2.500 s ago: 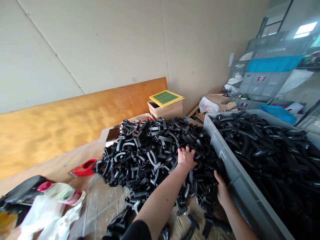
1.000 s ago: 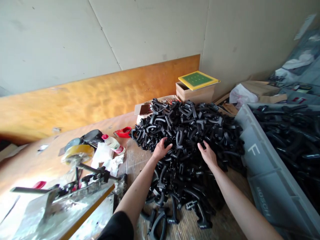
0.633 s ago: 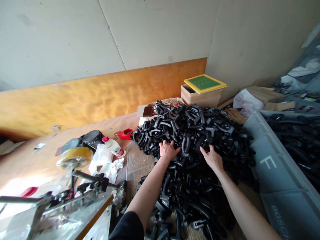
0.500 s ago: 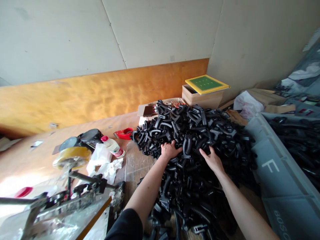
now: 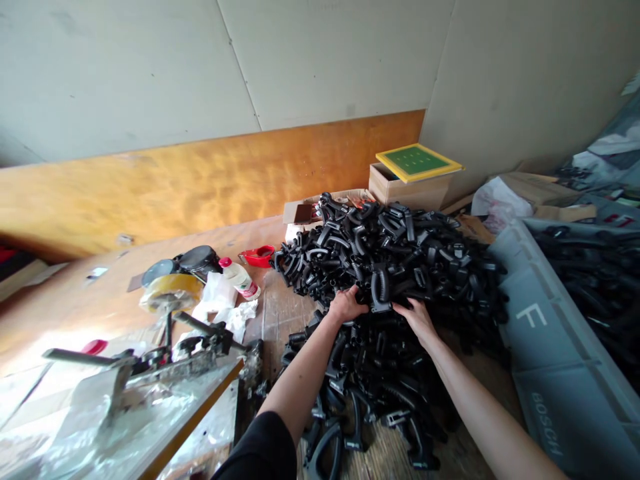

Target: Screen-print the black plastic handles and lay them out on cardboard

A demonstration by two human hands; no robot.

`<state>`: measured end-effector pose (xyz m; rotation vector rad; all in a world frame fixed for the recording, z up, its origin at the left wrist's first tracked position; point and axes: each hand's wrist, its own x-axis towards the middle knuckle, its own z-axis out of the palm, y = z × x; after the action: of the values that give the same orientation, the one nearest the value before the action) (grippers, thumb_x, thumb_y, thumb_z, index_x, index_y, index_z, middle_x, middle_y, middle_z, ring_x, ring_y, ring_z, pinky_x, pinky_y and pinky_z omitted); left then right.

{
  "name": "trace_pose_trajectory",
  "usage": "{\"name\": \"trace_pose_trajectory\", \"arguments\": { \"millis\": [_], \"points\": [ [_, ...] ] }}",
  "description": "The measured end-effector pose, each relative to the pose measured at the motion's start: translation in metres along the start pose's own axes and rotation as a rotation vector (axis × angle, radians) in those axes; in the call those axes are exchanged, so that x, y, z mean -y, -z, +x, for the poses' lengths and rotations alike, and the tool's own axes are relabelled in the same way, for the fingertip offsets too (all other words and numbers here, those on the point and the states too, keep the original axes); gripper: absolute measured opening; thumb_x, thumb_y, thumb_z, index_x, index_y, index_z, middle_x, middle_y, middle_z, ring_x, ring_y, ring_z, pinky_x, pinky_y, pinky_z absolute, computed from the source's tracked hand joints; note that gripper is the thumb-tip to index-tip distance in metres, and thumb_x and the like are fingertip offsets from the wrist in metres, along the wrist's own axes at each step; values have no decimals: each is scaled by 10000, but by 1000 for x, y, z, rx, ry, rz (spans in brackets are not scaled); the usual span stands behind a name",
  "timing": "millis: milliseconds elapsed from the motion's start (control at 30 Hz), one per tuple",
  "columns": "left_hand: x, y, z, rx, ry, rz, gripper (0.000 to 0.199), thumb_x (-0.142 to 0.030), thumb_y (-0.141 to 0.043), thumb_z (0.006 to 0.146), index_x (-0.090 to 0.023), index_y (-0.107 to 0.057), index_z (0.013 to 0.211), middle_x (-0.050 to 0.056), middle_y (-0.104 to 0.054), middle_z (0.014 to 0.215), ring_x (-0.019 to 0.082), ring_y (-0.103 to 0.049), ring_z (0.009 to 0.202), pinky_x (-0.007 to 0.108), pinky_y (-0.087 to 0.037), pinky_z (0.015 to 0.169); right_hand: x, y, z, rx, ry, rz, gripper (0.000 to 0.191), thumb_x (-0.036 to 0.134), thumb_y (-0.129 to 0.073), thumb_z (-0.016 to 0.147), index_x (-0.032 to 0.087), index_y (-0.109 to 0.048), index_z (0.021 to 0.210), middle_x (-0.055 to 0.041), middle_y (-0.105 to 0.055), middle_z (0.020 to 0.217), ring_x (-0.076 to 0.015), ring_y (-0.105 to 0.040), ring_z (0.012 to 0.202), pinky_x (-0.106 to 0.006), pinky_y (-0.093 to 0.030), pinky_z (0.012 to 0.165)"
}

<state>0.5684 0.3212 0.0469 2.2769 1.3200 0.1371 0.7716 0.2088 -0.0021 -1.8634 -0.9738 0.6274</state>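
Note:
A large heap of black plastic handle-shaped parts (image 5: 400,253) covers the middle of the wooden table. My left hand (image 5: 349,305) lies against the heap's near slope, its fingers spread on the parts. To its right, my right hand (image 5: 416,319) touches the parts with thumb and fingers apart. Between the two hands one black handle (image 5: 381,288) stands out from the pile. More black parts (image 5: 355,413) lie loose below my forearms at the table's front. Neither hand is closed round a part.
At right stands a grey crate (image 5: 545,333) holding more black parts. A bottle (image 5: 240,279), a red tape dispenser (image 5: 257,256) and a clamp frame (image 5: 175,373) are at left. Behind the heap sits a box (image 5: 410,190) under a green-and-yellow board (image 5: 419,162).
Both hands have come nearer to the front and slightly closer together. Parts below the forearms have shifted, baring some wood. The camera view has moved a little.

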Motion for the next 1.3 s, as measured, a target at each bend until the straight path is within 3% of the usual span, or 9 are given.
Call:
{"name": "trace_pose_trajectory", "arguments": {
  "millis": [433,600,733,867,967,1033,1133,1200,1300],
  "points": [
    [25,5,-106,-102,-209,4,371,-257,-715,608,-221,-674,975,75,-608,1270,269,-565,1172,408,-400,1055,52,-11,-93,222,177,-272,492,165,-609,713,225,-664,1198,-100,-392,1360,-227,-581,1127,-345,-433,1029],
    [42,4,-166,-107,-196,65,374,-211,-694,618,-215,-679,991,76,-474,1446,286,-528,1216,423,-433,1032,70,-23,-133,350,357,-398,454,137,-604,739,214,-686,1179,-120,-488,1316,-238,-589,1122,-357,-433,1029],
    [43,0,-211,-71,-131,175,438,-243,-703,667,-222,-665,1103,92,-434,1489,331,-390,1358,485,-427,1045,80,-9,-158,471,497,-375,314,250,-584,854,250,-718,1138,-104,-608,1221,-239,-603,1109,-376,-452,1006],
    [34,3,-253,-108,20,244,447,-261,-656,771,-292,-633,1217,95,-419,1505,348,-362,1389,586,-403,1035,39,48,-171,376,528,-217,308,390,-496,935,269,-734,1088,-73,-644,1233,-221,-603,1132,-368,-455,1006],
    [14,-2,-284,-297,56,300,303,-203,-555,855,-274,-691,1116,114,-450,1481,333,-411,1364,590,-367,1071,-34,98,-178,-49,422,-199,399,457,-463,935,222,-679,1176,-100,-620,1276,-236,-573,1174,-406,-418,1045],
    [-8,-21,-301,-423,-81,298,308,-210,-538,875,-257,-676,1147,107,-416,1508,319,-349,1407,572,-314,1123,-85,114,-185,-306,277,-278,545,552,-429,917,164,-620,1249,-154,-603,1281,-284,-538,1206,-470,-395,1051],
    [-43,-78,-313,-367,-584,285,362,-358,-519,904,-304,-604,1252,33,-338,1562,283,-253,1456,565,-265,1162,-133,96,-201,-350,134,-364,712,641,-360,902,73,-563,1280,-233,-594,1246,-341,-532,1188,-528,-389,1017],
    [-59,-122,-312,-245,-893,337,373,-435,-437,936,-326,-597,1255,-6,-310,1575,263,-269,1452,558,-281,1161,-137,64,-212,-323,99,-356,740,665,-349,894,53,-559,1254,-250,-606,1195,-354,-544,1153,-526,-400,986],
    [-57,-168,-304,-125,-987,444,345,-343,-412,958,-274,-636,1211,0,-305,1576,249,-351,1416,471,-350,1148,-119,17,-221,-373,69,-282,714,659,-341,897,65,-547,1235,-253,-571,1221,-364,-506,1184,-522,-382,991]
  ]
}}
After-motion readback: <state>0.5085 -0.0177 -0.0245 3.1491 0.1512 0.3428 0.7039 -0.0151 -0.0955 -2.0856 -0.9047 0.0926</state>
